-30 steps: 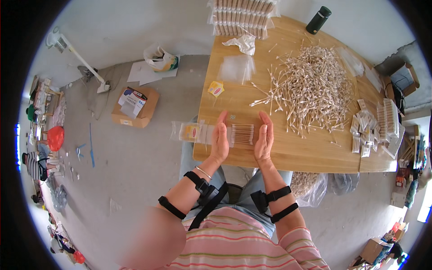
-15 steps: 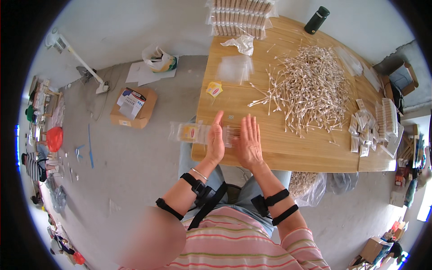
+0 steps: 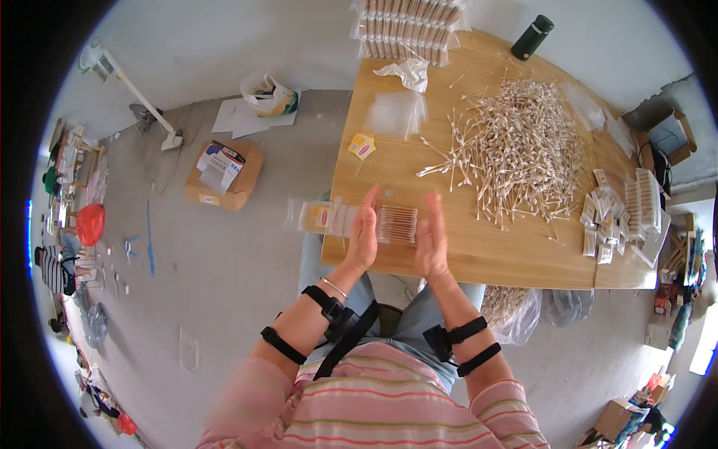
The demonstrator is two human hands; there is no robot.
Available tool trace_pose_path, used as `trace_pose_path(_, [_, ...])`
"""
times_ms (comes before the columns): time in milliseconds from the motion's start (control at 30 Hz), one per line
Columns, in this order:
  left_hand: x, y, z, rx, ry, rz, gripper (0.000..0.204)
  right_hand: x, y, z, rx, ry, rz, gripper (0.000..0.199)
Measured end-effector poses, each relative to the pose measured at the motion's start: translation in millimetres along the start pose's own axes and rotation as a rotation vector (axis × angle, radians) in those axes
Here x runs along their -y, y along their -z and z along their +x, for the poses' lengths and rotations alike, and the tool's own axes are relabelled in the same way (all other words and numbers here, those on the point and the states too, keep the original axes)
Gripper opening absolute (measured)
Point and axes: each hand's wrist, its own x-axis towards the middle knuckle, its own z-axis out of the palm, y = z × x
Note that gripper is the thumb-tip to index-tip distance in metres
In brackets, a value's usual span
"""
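Note:
A flat row of cotton swabs (image 3: 397, 225) lies near the table's front edge, between my two hands. My left hand (image 3: 364, 238) stands on edge at the row's left end, fingers stretched out, and covers where the row meets a clear plastic bag (image 3: 340, 218). That bag, with a yellow label card (image 3: 317, 218) in it, reaches past the table's left edge. Just right of the row, my right hand (image 3: 431, 241) is upright with straight fingers, slightly blurred and a small gap from the swabs. How far the swabs sit inside the bag is hidden.
A big pile of loose cotton swabs (image 3: 527, 146) covers the table's right half. Beyond my left hand lie yellow cards (image 3: 362, 146) and clear bags (image 3: 396, 114). Packed bundles (image 3: 407, 26) stand at the back, near a dark bottle (image 3: 532, 37). Small filled packs (image 3: 604, 213) lie far right.
My right hand has moved right, away from the swab row, and turned more on edge, uncovering the swabs. My left hand stays by the bag, nearly unmoved.

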Motion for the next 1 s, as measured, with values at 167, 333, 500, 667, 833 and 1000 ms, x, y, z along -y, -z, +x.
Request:
trace_pose_path(167, [-5,-1,-2,-0.010,0.005,-0.046,0.077,24,6,13,-0.288,-0.196,0.483,0.058])
trace_pose_path(333, [-3,4,-1,0.037,0.009,-0.040,0.077,22,-12,10,-0.164,-0.049,0.183,0.063])
trace_pose_path(500, [-3,1,-4,-0.036,0.016,-0.120,0.077,21,-5,2,-0.065,0.106,-0.259,0.066])
trace_pose_path(667, [0,7,0,-0.007,-0.017,-0.066,0.076,38,-5,-10,0.465,0.134,-0.802,0.069])
trace_pose_path(833, [-3,11,-2,-0.011,-0.025,-0.022,0.077,20,4,-3,0.311,0.151,-0.513,0.065])
trace_pose_path(1000, [-5,3,-2,-0.075,-0.014,-0.110,0.080,12,-6,8,-0.061,-0.099,0.260,0.055])
